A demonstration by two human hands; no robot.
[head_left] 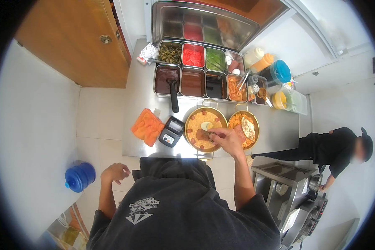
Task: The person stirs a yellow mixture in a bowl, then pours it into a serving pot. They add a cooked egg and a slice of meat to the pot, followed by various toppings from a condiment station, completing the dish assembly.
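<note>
While the right hand [223, 138] pinches a brown piece of food [202, 134] with closed fingertips over the middle of the round golden pan of rice [192, 123], the left hand [116, 171] hangs loosely curled and empty at the person's side, well below the steel tabletop [137, 108]. The brown piece sits beside a halved egg [206, 125], with sausage slices ringing the rice. I judge the main risk to be a careless press or drag: it could shove the egg aside or scatter rice over the rim. This pan lies close to the tabletop's near edge, its handle [205, 156] jutting past it, so a knock from the body could tip it. The forearm also passes just beside the second pan [244, 129] and might brush its topping. A black card terminal [171, 131] and an orange cloth [147, 126] lie near to the left, within reach of spilled grains.
</note>
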